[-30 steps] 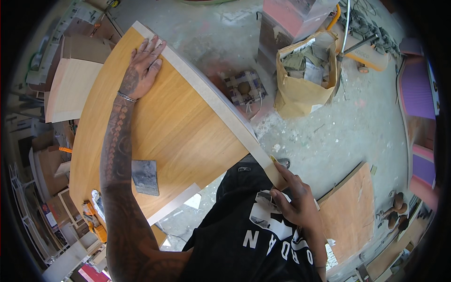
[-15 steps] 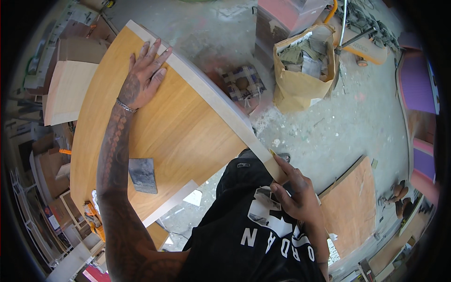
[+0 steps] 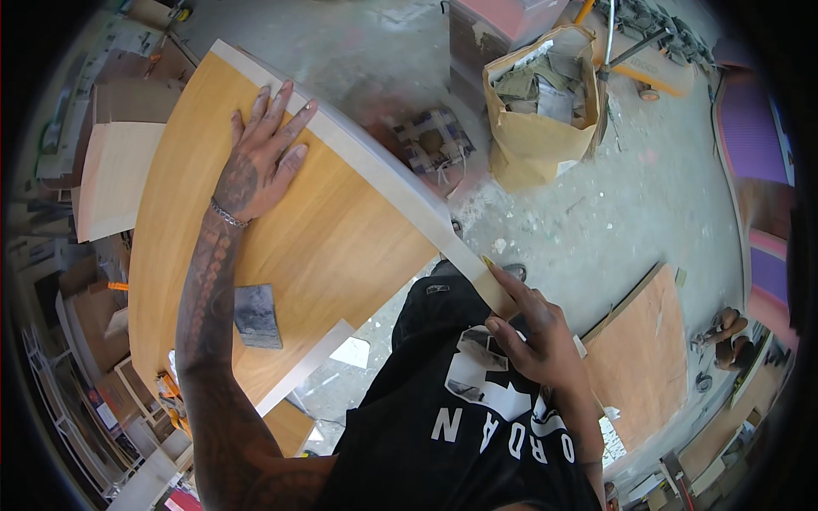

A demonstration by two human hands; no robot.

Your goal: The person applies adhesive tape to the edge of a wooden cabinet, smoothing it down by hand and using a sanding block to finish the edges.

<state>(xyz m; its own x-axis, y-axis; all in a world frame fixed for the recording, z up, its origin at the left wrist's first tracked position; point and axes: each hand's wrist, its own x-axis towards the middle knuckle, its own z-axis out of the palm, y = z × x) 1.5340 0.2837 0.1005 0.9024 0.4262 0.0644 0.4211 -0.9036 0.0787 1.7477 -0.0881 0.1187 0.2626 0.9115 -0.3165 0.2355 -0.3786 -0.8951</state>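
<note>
From the head camera, the left hand (image 3: pixel 262 166) lies open, palm down, on the curved wooden surface (image 3: pixel 341 234), its fingertips reaching the pale strip (image 3: pixel 400 198) along the right-hand edge. The right hand (image 3: pixel 537 336) grips the strip's near end, between thumb and fingers, past the wood's corner. A dark grey pad (image 3: pixel 257 316) lies beside the left forearm.

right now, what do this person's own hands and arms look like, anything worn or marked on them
Both the left hand and right hand are ungloved. A silvery chain bracelet circles the left wrist. Patterned tattoos mark the left hand and forearm. No sleeves cover the forearms; the top is black with white lettering.
</note>
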